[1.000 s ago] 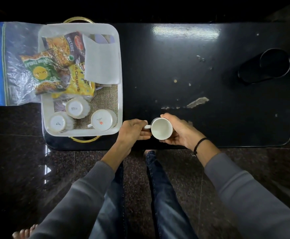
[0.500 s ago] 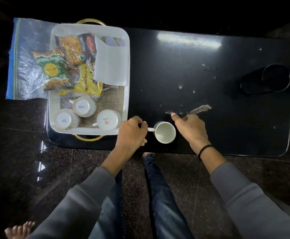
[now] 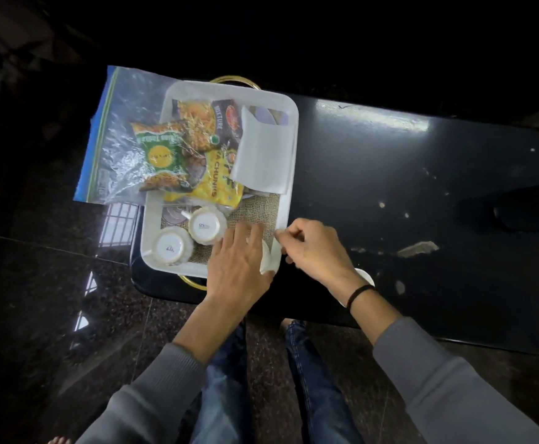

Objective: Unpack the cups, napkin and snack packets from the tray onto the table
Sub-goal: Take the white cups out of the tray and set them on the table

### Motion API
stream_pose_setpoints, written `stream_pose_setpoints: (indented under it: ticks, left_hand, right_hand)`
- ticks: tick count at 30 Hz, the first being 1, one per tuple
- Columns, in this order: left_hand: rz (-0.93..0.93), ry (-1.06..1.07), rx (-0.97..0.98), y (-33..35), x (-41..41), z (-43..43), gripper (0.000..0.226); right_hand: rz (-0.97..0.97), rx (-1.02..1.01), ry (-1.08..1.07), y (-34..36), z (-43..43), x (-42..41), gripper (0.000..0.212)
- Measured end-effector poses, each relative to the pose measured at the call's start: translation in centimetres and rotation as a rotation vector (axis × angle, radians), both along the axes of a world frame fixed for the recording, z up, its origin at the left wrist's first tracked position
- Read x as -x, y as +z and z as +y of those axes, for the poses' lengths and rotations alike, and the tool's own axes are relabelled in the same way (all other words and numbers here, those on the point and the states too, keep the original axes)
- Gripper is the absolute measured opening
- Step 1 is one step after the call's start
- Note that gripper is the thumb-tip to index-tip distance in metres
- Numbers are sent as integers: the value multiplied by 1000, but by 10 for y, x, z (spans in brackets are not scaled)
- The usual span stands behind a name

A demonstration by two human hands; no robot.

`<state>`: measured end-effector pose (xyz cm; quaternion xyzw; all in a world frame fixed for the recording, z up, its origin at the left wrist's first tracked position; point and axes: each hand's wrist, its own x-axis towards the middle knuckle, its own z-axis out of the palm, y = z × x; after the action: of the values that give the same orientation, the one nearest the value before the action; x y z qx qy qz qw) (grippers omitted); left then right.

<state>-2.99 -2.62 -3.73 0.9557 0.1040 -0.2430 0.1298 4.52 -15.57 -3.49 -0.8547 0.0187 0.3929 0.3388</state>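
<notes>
A white tray (image 3: 229,88) stands on the left end of the black table (image 3: 390,174). It holds a white napkin (image 3: 261,155), a green snack packet (image 3: 162,155), a yellow packet (image 3: 220,181) and a mixture packet (image 3: 210,123). Two white cups, one (image 3: 205,225) beside the other (image 3: 170,248), sit upside down at its near end. My left hand (image 3: 239,261) lies over a third cup (image 3: 266,261) in the tray's near right corner and grips it. My right hand (image 3: 313,251) has its fingertips pinched at the tray's right rim. Another cup (image 3: 366,275) stands on the table, mostly hidden by my right wrist.
A clear zip bag (image 3: 124,123) hangs over the tray's left side, past the table edge. A burlap mat (image 3: 255,213) lines the tray. A black object (image 3: 524,206) lies at the table's far right. My knees are below the table's near edge.
Both hands let go of the cup set on the table and moved left to the tray. My left hand now covers the third cup. The view shifted, so the tray sits nearer the middle.
</notes>
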Motion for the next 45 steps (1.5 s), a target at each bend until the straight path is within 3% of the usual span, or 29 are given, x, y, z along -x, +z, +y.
stream_pose_setpoints:
  ticks: [5,13,18,21,25,30,34,38,45]
  left_hand:
    - [19,-2,78,-10,7,11,67]
    - [-166,121,249,3,8,15,70]
    - [-271,472,458,26,-3,4,72]
    - [-246,607,571,37,-15,-7,69]
    - [-168,690,864,40,-37,-27,67]
    - [8,621,1125,34,-62,-69,55]
    - [135,515,1204,27,-78,-99,47]
    - [250,354,1153,19,-91,-133,51]
    - [402,64,956,3,-92,-180,60]
  right_hand:
    - [-1,46,120,-7,13,2,27]
    - [-44,0,19,-2,-3,1,25]
    - [-23,-138,-182,9,-24,-2,36]
    - [109,-283,-237,14,-45,-7,50]
    - [202,-508,-373,18,-79,-16,55]
    - [196,-669,-555,23,-131,-23,33]
    - [167,-642,-692,24,-169,-18,43]
    - [69,-560,-755,27,-212,-5,59]
    - [-32,-144,-595,10,-263,22,57]
